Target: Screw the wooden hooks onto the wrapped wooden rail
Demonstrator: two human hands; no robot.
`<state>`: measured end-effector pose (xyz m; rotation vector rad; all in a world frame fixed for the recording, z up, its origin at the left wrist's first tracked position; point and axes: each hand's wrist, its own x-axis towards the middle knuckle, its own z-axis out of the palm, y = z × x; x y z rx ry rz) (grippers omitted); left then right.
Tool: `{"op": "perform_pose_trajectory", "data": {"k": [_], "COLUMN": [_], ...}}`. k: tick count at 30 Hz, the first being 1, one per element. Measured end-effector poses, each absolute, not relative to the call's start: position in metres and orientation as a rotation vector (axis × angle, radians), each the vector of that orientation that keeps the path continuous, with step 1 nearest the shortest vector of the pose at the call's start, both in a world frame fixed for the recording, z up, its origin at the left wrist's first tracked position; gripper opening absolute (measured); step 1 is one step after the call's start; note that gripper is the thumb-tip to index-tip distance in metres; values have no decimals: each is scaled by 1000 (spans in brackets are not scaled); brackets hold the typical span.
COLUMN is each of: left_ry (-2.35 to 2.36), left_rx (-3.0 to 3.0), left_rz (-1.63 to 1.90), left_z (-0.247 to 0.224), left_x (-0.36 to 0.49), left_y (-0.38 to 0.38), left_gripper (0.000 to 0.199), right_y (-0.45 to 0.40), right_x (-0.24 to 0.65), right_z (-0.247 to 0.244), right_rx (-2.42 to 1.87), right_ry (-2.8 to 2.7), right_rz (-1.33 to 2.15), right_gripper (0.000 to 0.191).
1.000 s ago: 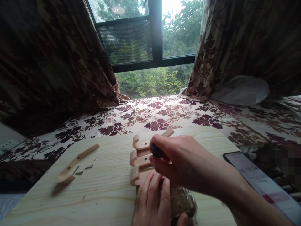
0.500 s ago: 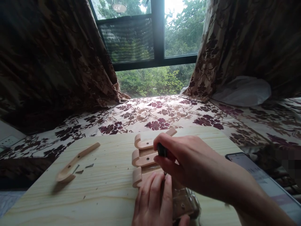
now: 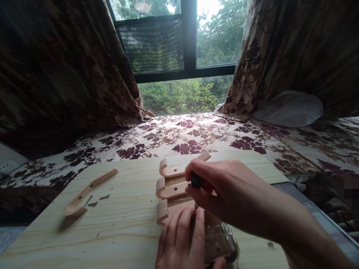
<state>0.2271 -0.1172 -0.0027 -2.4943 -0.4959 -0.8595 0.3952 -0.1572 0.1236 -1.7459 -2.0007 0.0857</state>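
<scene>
My right hand (image 3: 215, 183) is closed around the dark handle of a screwdriver (image 3: 196, 180), held upright over the hooks. Its shaft is mostly hidden, and a small metal screw or tip (image 3: 196, 206) shows just below my fist. With fingers stretched forward, my left hand (image 3: 181, 239) holds down the nearest wooden hook (image 3: 162, 212); its thumb shows at the bottom. Beyond it lie a second wooden hook (image 3: 169, 191) and a third wooden hook (image 3: 171, 171), side by side across a brown board (image 3: 217, 239) partly wrapped in clear plastic.
A loose wooden hook (image 3: 91, 186) with holes lies on the left of the pale wooden tabletop (image 3: 131, 239), beside several screws (image 3: 92, 204). At the right edge rests a phone or tablet (image 3: 305, 209). Floral cloth (image 3: 182, 136) spreads behind, before a window.
My right hand and the screwdriver handle have turned and shifted slightly right. My left hand stays on the nearest hook. The view has moved slightly.
</scene>
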Motion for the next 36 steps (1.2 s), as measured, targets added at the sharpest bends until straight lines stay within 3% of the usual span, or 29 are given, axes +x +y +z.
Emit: {"op": "perform_pose_trajectory", "data": {"k": [6,13,20,27,36], "left_ry": [-680,-643,-809,-861,-845], "left_rx": [-2494,-2664,-2850,-2958,-3005], "left_rz": [-1096,-812,-800,-756,-747], "left_z": [-7,11,15,19,21], "left_x": [235,223,223,222,220], "left_y": [-126,-131,-139,-140,-137], "left_gripper": [45,60,58,56,56], "right_y": [-155,-158,-146,-135,-137], "right_x": [391,398,391,374,372], "right_z": [119,139,171,173,180], "right_rx": [-1850,-1688,-1862,-2046,-1962], "right_ry": [-1904,-2170,-2596,-2584,-2769], "right_rz": [-78,235,103,-60,-62], "right_gripper": [19,4,5,8,14]}}
